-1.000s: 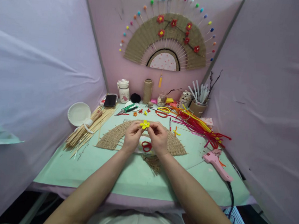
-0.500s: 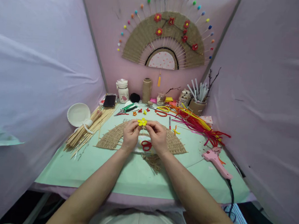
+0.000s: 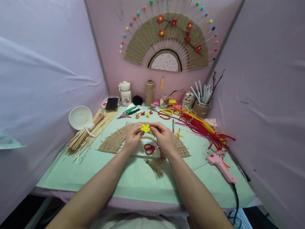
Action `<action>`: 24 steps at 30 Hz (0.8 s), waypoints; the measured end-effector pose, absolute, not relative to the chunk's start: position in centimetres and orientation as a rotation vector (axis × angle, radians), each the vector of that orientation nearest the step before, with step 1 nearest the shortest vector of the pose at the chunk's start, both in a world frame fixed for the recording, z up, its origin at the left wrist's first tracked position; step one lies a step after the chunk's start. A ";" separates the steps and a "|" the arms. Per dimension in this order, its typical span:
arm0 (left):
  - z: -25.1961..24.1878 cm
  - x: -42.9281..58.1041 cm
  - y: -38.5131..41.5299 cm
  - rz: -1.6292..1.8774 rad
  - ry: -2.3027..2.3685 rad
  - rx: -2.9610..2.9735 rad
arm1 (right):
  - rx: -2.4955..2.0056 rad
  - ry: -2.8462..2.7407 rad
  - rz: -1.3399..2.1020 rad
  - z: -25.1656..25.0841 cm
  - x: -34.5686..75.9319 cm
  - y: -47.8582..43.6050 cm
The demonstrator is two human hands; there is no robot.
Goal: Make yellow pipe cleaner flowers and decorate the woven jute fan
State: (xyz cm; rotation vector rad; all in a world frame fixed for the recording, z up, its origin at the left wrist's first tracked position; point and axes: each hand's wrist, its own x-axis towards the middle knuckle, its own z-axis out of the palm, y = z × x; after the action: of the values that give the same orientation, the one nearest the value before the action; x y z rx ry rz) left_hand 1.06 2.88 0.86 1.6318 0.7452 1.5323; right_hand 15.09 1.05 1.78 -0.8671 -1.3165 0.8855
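A twine tassel (image 3: 154, 167) lies toward the near side of a pale green worktop (image 3: 93, 180), with a pink glue gun (image 3: 221, 166) well to the right. Red-handled scissors (image 3: 148, 149) rest on the white centre of a woven fan (image 3: 112, 141). Over that fan, between a person's two hands, is a yellow flower (image 3: 145, 128): the left hand (image 3: 133, 137) pinches one side, the right hand (image 3: 163, 138) the other, both by the fingertips. Bundled sticks (image 3: 86, 137) lie at left beside a white dish (image 3: 79, 117); bright pipe cleaners (image 3: 206, 129) spread at right. Farther back stand a bottle (image 3: 125, 93) and a twine spool (image 3: 149, 93), below a larger fan (image 3: 138, 43) with red blossoms on the pink wall (image 3: 104, 21).
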 end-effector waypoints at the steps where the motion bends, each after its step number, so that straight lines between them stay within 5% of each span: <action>1: 0.9 1.1 2.9 1.527 0.742 1.637 | -0.858 -1.324 0.881 1.8 15.1 1.0; 24: -0.3 0.7 3.7 1.510 0.777 1.844 | -0.922 -1.249 0.969 2.1 15.1 1.0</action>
State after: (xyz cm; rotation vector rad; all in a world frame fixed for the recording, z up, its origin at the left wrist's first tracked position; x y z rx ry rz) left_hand 0.74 3.65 -0.35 1.8438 0.7775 1.5100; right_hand 15.06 0.95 2.14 -0.9222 -1.2492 0.9694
